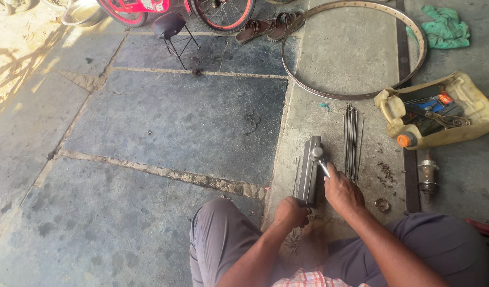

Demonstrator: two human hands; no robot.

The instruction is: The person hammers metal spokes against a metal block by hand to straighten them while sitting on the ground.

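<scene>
Crouching low over the floor, the person has the left hand curled round the near end of a grey metal bar, fingers wrapped tight and holding it down on the concrete. That bar lies lengthwise, its long axis running straight away from the knees toward the bare wheel rim beyond. It's dull steel, narrow, squared off at the far end. Right hand now: fist closed on the handle of a small hammer, its shiny head sitting on the bar near the far end. A thin spoke may lie under that head, though it's too fine to be sure. Just right of the bar, a bundle of spokes lies parallel, also pointing away. Further right, a cut-open yellowish plastic jug lies on its side as a tool tray, orange cap at its near corner, a small red patch among the tools inside. A wheel hub stands below it, a green rag up top.
</scene>
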